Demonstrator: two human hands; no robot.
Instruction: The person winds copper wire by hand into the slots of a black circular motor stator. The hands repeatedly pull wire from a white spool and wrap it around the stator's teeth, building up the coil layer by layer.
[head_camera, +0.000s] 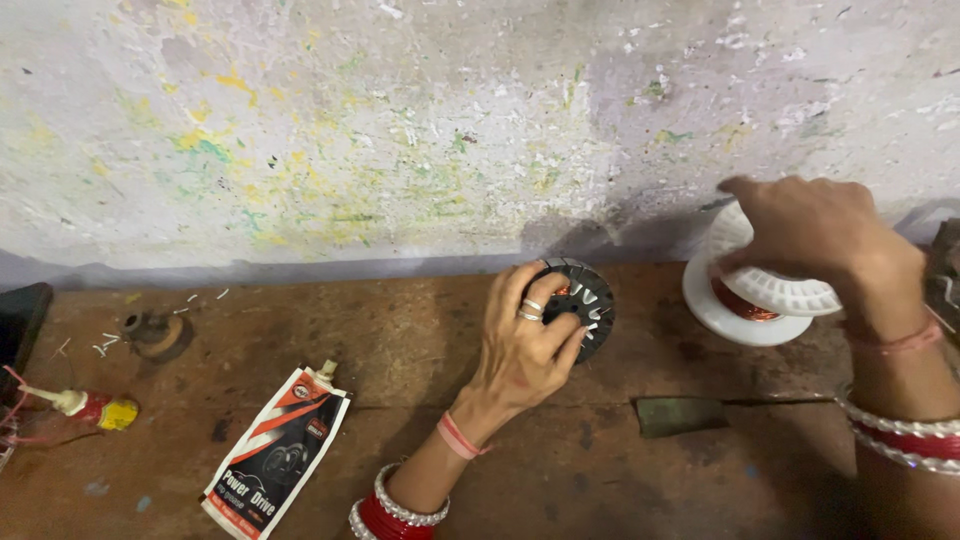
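My left hand (522, 345) grips a round black slotted motor core (585, 300) with white inserts, holding it upright on the brown wooden bench (400, 340) near the wall. My right hand (815, 225) rests on top of a white plastic spool (760, 300) wound with copper wire, which stands at the right by the wall. A thin wire between spool and core is too fine to make out. Red and white bangles ring both wrists.
A white, red and black squeeze pouch (277, 450) lies at the front left. A small red and yellow tube (95, 408) and a round rusty metal part (158, 333) sit further left. A flat dark metal blade (680, 415) lies right of centre. A paint-flecked wall (400, 130) backs the bench.
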